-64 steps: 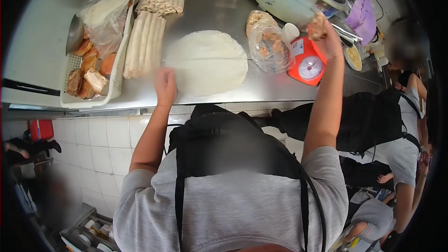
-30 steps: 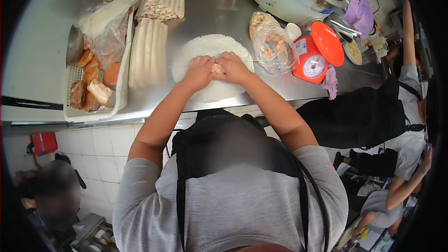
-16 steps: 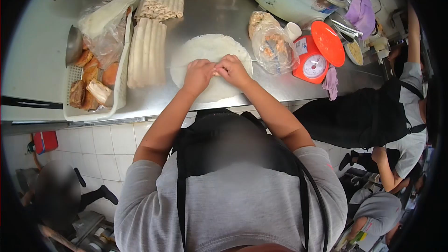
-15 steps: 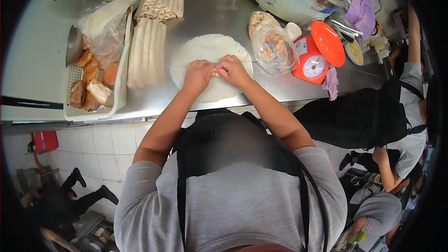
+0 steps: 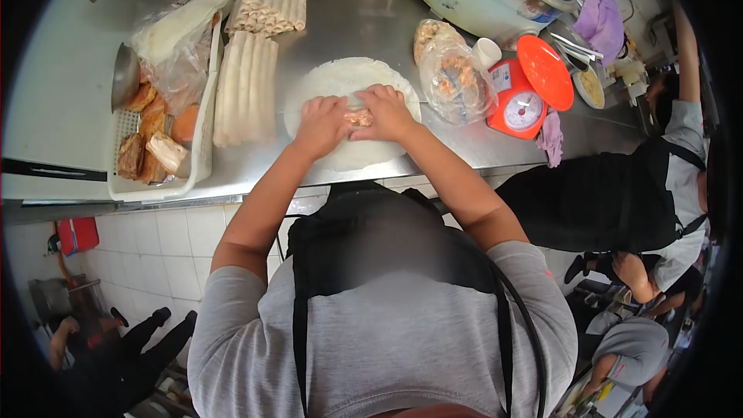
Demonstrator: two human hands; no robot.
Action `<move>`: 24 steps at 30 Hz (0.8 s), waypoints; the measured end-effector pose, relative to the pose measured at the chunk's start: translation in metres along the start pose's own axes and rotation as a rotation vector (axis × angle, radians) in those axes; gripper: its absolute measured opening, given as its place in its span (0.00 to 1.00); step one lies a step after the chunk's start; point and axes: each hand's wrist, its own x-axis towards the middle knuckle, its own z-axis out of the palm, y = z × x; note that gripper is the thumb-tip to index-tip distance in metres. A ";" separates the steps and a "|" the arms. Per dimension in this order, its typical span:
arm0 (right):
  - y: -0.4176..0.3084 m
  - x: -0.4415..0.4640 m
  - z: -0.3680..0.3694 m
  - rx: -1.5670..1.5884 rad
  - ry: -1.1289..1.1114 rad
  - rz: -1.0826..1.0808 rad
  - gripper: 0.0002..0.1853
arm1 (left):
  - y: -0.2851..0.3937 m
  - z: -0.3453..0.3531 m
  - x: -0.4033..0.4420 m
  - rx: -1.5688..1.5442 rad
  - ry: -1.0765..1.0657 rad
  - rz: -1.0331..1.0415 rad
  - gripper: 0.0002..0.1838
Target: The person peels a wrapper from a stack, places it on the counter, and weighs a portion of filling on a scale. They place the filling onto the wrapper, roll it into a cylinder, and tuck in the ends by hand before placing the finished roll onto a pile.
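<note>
A round, thin white wrapper sheet [image 5: 352,73] lies flat on the steel counter in front of me. A strip of pinkish minced filling [image 5: 358,118] rests across its middle. My left hand [image 5: 323,125] covers the strip's left end, fingers curved over the far side and thumb on the near side. From the right, my right hand [image 5: 385,113] grips the other end in the same way. Only the filling between the two hands shows; the rest is under my palms and fingers.
Finished white rolls [image 5: 246,89] are stacked left of the sheet. Further left stands a white basket [image 5: 203,139] with browned food pieces. At right are a plastic bag of filling [image 5: 457,81], a red scale [image 5: 517,104] and a large pot [image 5: 480,4]. Another person [image 5: 596,193] stands at right.
My hands have moved apart from their pinch at the middle, uncovering more of the filling. Both now lie lower and flatter over its ends. The sheet has stayed in place.
</note>
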 end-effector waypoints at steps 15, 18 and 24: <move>0.005 -0.011 -0.004 0.037 -0.105 0.031 0.22 | 0.006 -0.008 0.002 0.042 -0.076 -0.062 0.21; 0.007 -0.009 0.004 0.046 -0.178 0.051 0.25 | 0.006 0.000 0.004 0.051 -0.083 -0.052 0.24; 0.004 -0.007 -0.022 0.224 -0.012 -0.050 0.14 | 0.009 -0.004 0.017 0.073 -0.011 0.002 0.21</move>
